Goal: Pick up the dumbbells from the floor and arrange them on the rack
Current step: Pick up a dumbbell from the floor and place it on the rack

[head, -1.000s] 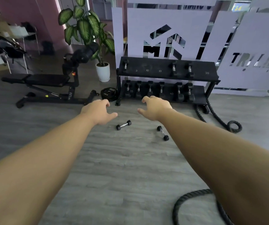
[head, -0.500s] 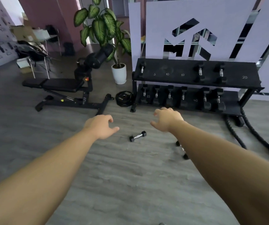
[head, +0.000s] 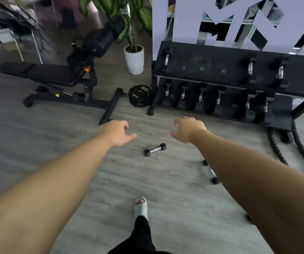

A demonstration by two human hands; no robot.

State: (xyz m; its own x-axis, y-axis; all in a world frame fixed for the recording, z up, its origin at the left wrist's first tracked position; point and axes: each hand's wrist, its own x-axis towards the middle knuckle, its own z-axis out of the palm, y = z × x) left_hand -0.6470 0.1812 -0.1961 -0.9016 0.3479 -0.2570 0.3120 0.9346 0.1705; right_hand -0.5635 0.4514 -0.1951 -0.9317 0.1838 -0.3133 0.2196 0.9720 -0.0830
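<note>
Two small black dumbbells with chrome handles lie on the grey floor. One dumbbell (head: 155, 149) rests between my hands, a little nearer to me. The second dumbbell (head: 211, 171) lies to the right, partly hidden under my right forearm. My left hand (head: 117, 132) hovers up and to the left of the first dumbbell, fingers apart, holding nothing. My right hand (head: 187, 129) hovers up and to the right of it, fingers spread, also empty. The black two-tier rack (head: 209, 70) stands behind, with several dumbbells on both shelves and bare numbered spots on the top shelf.
A black weight bench (head: 55, 77) stands at the left. A weight plate (head: 140, 95) leans by the rack's left leg. A potted plant (head: 134, 57) sits behind it. A thick black rope (head: 298, 153) trails on the floor at the right. My sandalled foot (head: 141, 207) is below.
I have stepped closer to the rack and dumbbells, which now look larger and nearer. Both hands stay outstretched and empty. My foot has come into view.
</note>
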